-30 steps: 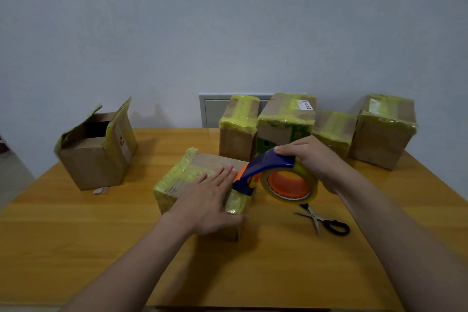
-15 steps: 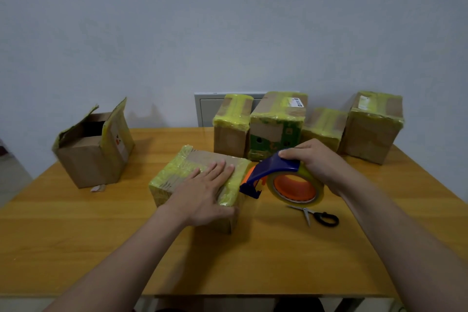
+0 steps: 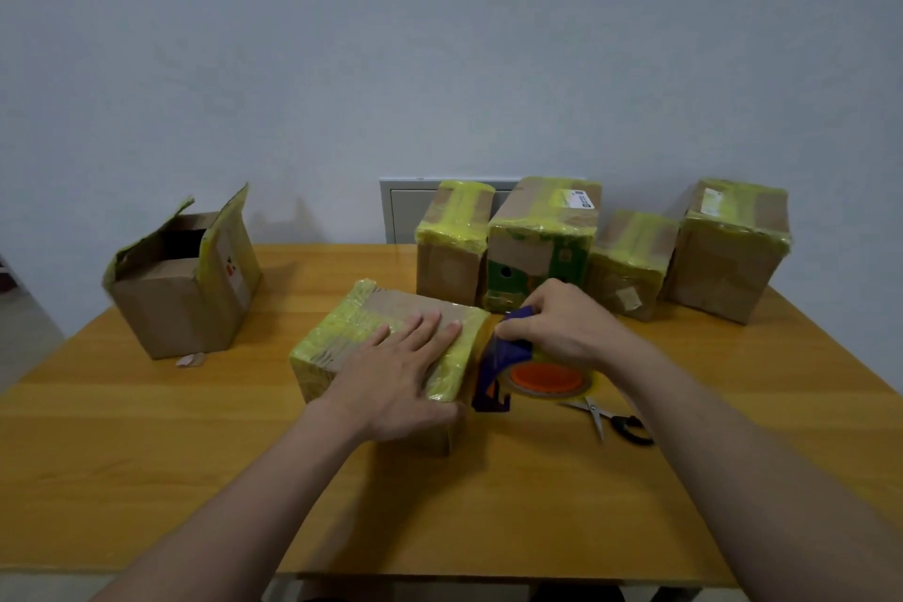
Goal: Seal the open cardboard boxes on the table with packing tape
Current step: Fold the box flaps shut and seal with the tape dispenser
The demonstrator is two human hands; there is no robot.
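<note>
We had our left hand (image 3: pixel 400 376) laid flat on top of the centre box (image 3: pixel 371 323), just left of the middle of the frame. The fingers were straight and slightly spread, pressing on the cardboard and holding nothing, and the thumb reached over the near right edge. This box lay on the wooden table (image 3: pixel 195 455), with yellow tape wrapped over its left and right ends.

Our right hand (image 3: pixel 562 328) was curled round the blue tape dispenser (image 3: pixel 493 357), gripping it from above. The dispenser stood against the right side of the centre box, its lower end down near the table. Its tape roll (image 3: pixel 549 379), with an orange core, showed just under the hand. We could not tell whether the tape itself was touching the cardboard.

The open box (image 3: pixel 181 288) stood well apart at the left of the frame, its flaps up and its dark inside showing. A small paper scrap (image 3: pixel 190 359) lay at its foot.

Behind our hands, across the back of the table, four boxes stood close together, all banded with yellow tape: a narrow box (image 3: pixel 452 249), a green-printed box (image 3: pixel 537 235), a small box (image 3: pixel 628 259) and a far-right box (image 3: pixel 728 254).

Black-handled scissors (image 3: pixel 620 420) lay on the table just right of the dispenser. A grey panel (image 3: pixel 400 210) sat in the pale wall (image 3: pixel 440 64) behind the row.
</note>
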